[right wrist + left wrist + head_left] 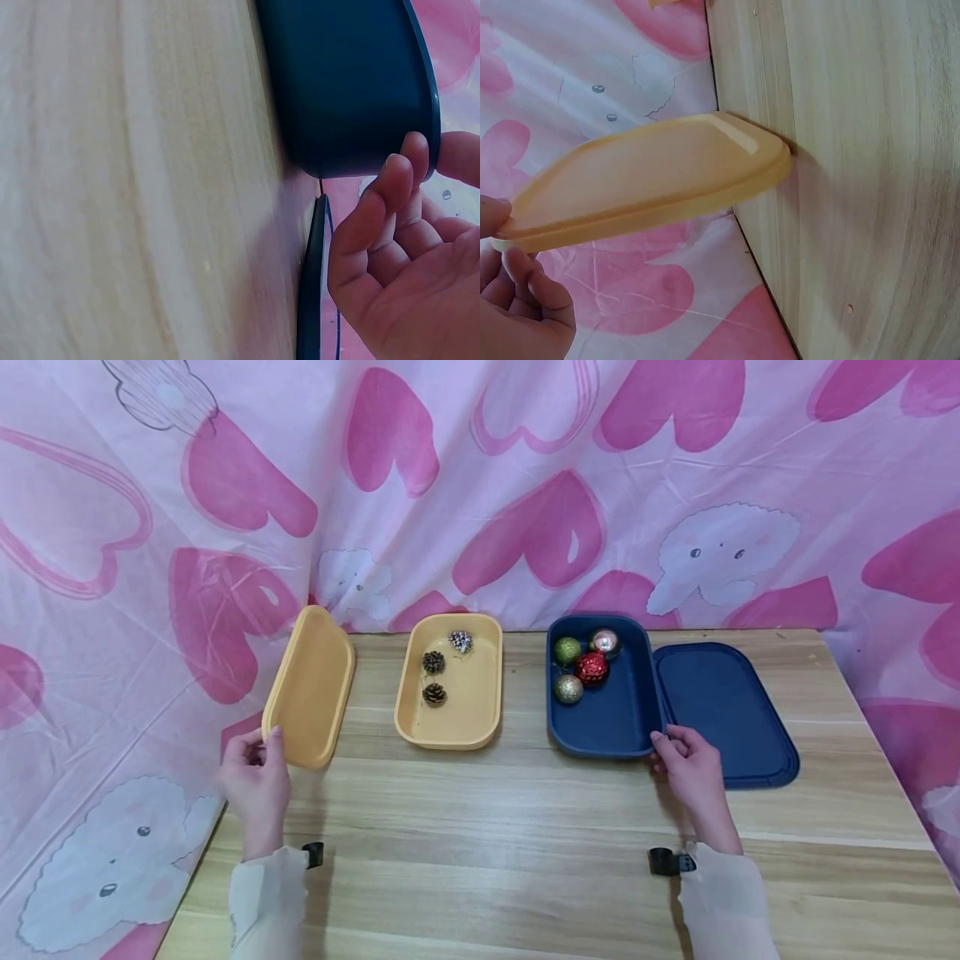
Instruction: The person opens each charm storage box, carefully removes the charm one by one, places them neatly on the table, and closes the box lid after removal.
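My left hand (257, 785) pinches the near corner of a yellow lid (311, 689), which stands tilted on edge at the table's left side. In the left wrist view the lid (645, 176) slopes from the thumb down to the wood. My right hand (692, 777) grips the near right corner of a dark blue box (607, 727), thumb at the rim and fingers under it. Inside the box lie a green ball (567, 651), a red ball (592, 668), a pink ball (604, 643) and a gold ball (568, 689).
Between the lid and the blue box sits a yellow box (450, 722) with pine cones (433, 694) in it. A dark blue lid (723, 714) lies flat, right of the blue box. A pink heart-patterned curtain (465, 510) hangs along the wooden table's (480, 843) back and left edges.
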Demonstrator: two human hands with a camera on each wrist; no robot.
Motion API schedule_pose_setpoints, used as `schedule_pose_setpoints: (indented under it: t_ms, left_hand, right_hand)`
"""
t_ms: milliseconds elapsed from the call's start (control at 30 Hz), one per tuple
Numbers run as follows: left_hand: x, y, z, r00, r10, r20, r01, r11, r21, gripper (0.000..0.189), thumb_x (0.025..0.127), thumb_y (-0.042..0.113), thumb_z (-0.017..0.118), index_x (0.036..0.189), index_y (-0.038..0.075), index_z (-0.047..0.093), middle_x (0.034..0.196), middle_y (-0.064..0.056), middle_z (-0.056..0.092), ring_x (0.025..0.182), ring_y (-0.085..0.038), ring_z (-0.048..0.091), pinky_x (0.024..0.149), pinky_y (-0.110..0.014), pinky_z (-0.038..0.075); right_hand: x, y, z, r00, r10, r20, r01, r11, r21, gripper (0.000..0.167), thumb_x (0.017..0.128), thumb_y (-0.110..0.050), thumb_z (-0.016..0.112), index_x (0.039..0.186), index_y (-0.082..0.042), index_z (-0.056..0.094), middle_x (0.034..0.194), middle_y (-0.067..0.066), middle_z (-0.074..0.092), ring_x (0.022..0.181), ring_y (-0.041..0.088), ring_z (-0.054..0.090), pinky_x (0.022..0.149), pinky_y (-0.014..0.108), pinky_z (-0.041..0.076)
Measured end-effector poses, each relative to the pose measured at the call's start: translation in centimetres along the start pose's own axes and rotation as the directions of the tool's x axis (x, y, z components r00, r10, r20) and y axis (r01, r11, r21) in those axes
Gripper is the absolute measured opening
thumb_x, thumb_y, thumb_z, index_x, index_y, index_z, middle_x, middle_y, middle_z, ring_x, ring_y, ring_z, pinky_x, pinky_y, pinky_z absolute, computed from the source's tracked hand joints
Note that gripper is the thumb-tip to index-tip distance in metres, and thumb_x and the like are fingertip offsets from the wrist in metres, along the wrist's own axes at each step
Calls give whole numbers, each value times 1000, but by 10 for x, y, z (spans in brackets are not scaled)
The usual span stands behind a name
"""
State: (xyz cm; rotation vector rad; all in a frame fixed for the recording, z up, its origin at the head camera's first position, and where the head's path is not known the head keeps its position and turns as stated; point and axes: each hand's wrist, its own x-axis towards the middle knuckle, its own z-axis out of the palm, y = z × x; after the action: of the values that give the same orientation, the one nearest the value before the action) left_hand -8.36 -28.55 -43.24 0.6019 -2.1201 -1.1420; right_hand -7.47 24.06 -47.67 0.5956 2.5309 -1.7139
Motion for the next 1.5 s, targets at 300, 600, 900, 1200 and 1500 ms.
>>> schedule_pose_setpoints:
  t_ms: [300,600,900,1200,1500]
  left_hand:
    - [-5,4,6,993,119,-27,-119,993,-10,32,89,26,69,91,-6,66,61,17,46,56,-1,42,51,-11,34]
    - [-9,2,13,934,352,-66,-352,936,15,20,84,12,73,83,-7,67,57,-9,54,56,9,38,54,-6,30]
    - [-14,0,21,914,402,-53,-401,916,30,17,78,6,78,78,-7,66,55,-17,55,55,14,34,52,-6,27]
    - [-22,2,29,920,390,19,-391,920,32,17,74,7,82,81,-3,69,55,-14,56,52,8,36,47,-7,26]
    - [-26,2,32,897,427,119,-434,899,48,19,75,11,82,83,-2,70,66,-14,69,46,7,35,40,-12,26]
  right_hand:
    - [2,-1,1,1000,-15,2,15,1000,-3,55,98,-35,54,135,5,47,73,-20,62,68,3,62,64,15,54]
    - [1,-2,0,1000,-1,13,1,1000,-14,56,98,-38,53,136,3,46,79,-11,66,69,4,61,65,15,54]
    - [1,0,0,1000,-14,3,14,1000,4,55,98,-36,54,136,3,47,74,-19,63,69,4,62,65,15,54]
    - [1,1,-2,1000,-1,13,1,1000,-23,57,98,-39,52,137,2,46,79,-11,67,67,2,60,64,16,54]
    - [2,2,-1,1000,2,4,-2,1000,-20,56,98,-38,53,136,3,47,78,-10,68,66,1,59,64,16,54]
